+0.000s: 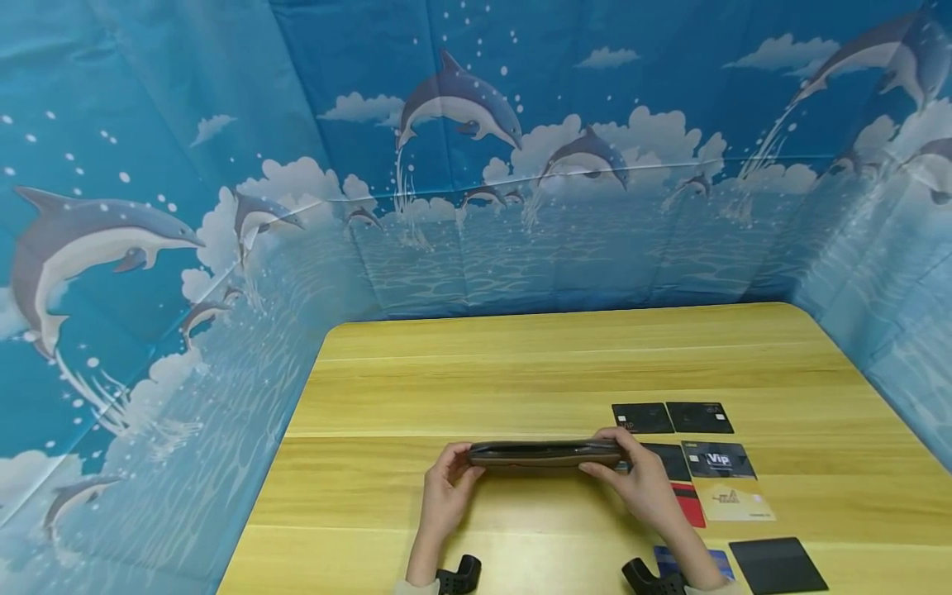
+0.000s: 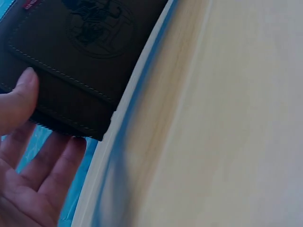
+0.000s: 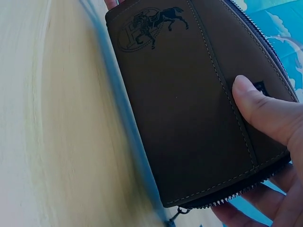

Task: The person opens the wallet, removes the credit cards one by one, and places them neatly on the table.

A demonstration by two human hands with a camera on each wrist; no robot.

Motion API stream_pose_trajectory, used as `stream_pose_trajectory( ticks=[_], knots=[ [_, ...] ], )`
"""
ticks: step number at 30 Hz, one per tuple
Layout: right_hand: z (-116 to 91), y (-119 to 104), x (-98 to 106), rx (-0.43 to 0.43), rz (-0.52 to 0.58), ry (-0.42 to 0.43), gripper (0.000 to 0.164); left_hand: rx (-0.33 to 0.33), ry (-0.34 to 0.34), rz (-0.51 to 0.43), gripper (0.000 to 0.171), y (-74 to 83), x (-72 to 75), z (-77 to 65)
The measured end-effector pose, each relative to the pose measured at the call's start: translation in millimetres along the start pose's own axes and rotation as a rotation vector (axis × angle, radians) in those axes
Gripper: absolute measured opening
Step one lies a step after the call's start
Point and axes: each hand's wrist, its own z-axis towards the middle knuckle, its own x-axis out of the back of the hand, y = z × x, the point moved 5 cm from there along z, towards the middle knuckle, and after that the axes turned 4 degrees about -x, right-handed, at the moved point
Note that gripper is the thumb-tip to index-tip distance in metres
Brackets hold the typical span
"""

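Note:
Both hands hold a long dark brown zip wallet [image 1: 546, 454] level over the middle of the table, one at each end. My left hand [image 1: 447, 492] pinches the left end, thumb on the near face and fingers behind. At the other end my right hand [image 1: 641, 479] grips it the same way. In the right wrist view the wallet [image 3: 175, 109] shows a stamped horse emblem, stitching and parted zip teeth along its edge. The left wrist view shows the wallet's leather face [image 2: 71, 71] with a small red tag at a corner. Its inside is mostly hidden.
To the right lie several cards: two black cards [image 1: 643, 418] at the back, a grey Vip card [image 1: 719, 459], a gold card [image 1: 736, 501], a red card [image 1: 688, 504], a blue card [image 1: 667, 563] and a larger black card [image 1: 778, 565]. A dolphin-print curtain [image 1: 476, 248] surrounds the table [image 1: 416, 380].

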Motion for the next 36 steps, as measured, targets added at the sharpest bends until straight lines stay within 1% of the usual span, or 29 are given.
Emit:
stream_pose_trajectory(
  ticks=[3, 8, 11, 15, 19, 21, 26, 28, 31, 34, 36],
  knots=[
    [1, -1, -2, -0.014, 0.034, -0.021, 0.043, -0.04, 0.034, 0.012, 0.025, 1.9, 2.7, 0.5],
    [1, -1, -6, -0.078, 0.07, -0.063, 0.045, -0.084, 0.082, 0.019, 0.026, 3.2, 7.1, 1.0],
    [0, 1, -9, -0.134, 0.088, -0.104, 0.048, -0.084, 0.098, 0.015, 0.027, 2.5, 9.0, 0.7],
    [-1, 6, -15, -0.216, 0.121, -0.181, 0.055, -0.071, 0.112, 0.026, 0.027, 1.9, 10.8, 0.1],
    [-3, 9, -18, -0.276, 0.125, -0.239, 0.062, -0.058, 0.134, 0.038, 0.026, 4.1, 12.5, 0.3],
    [-4, 10, -18, -0.292, 0.131, -0.254, 0.063, -0.066, 0.145, 0.039, 0.025, 5.8, 13.5, 0.6],
    [-5, 11, -19, -0.298, 0.123, -0.251, 0.056, -0.083, 0.161, 0.032, 0.023, 7.2, 15.5, 0.5],
    [-5, 13, -19, -0.315, 0.112, -0.242, 0.053, -0.065, 0.166, 0.029, 0.023, 7.3, 15.8, 0.5],
    [-4, 16, -18, -0.362, 0.118, -0.225, 0.048, -0.027, 0.178, 0.028, 0.022, 8.1, 16.7, 0.7],
    [-3, 19, -16, -0.406, 0.16, -0.191, 0.046, 0.016, 0.195, 0.029, 0.022, 9.3, 18.4, 1.0],
    [-3, 19, -14, -0.415, 0.179, -0.175, 0.047, 0.032, 0.201, 0.034, 0.023, 11.2, 19.5, 1.7]
  ],
)
